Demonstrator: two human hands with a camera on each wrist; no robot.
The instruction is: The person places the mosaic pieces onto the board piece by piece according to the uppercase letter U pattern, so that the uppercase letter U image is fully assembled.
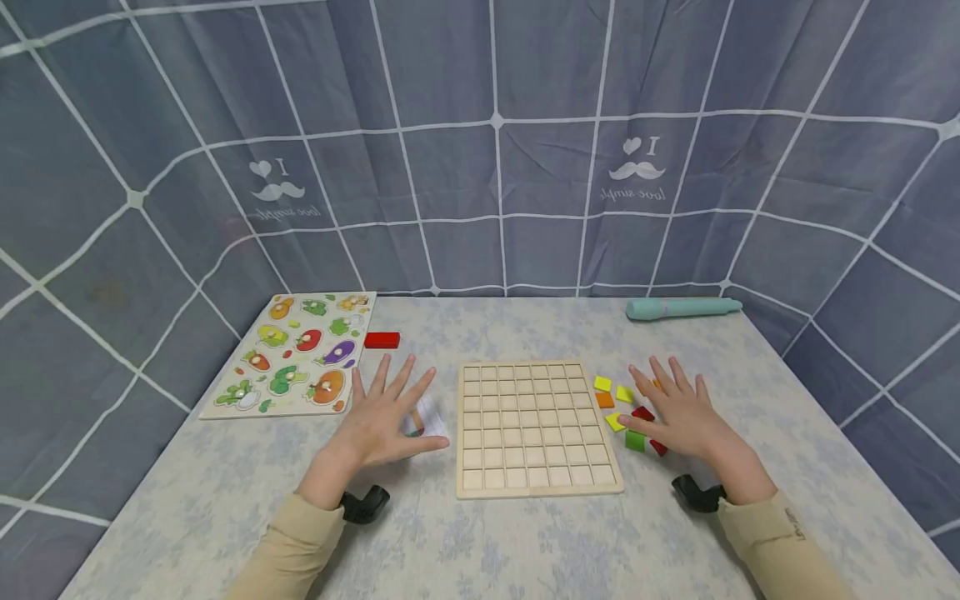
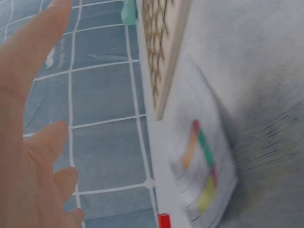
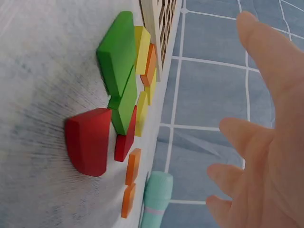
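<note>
My left hand (image 1: 382,423) is spread with straight fingers above a paper card (image 2: 204,156) printed with a coloured pattern; the hand hides part of the card in the head view. My right hand (image 1: 684,415) is spread too, over a scatter of coloured blocks, and holds nothing. Among them are green blocks (image 3: 118,57), red blocks (image 3: 89,142), yellow blocks (image 1: 602,383) and orange blocks (image 1: 604,400). Between the hands lies a wooden grid board (image 1: 534,429) with square cells and no blocks in them.
At the left lies a vegetable puzzle board (image 1: 300,337) with a red block (image 1: 382,340) by its right edge. A teal cylindrical object (image 1: 682,308) rests along the back right edge. A tiled-print curtain (image 1: 450,167) surrounds the table (image 1: 525,550).
</note>
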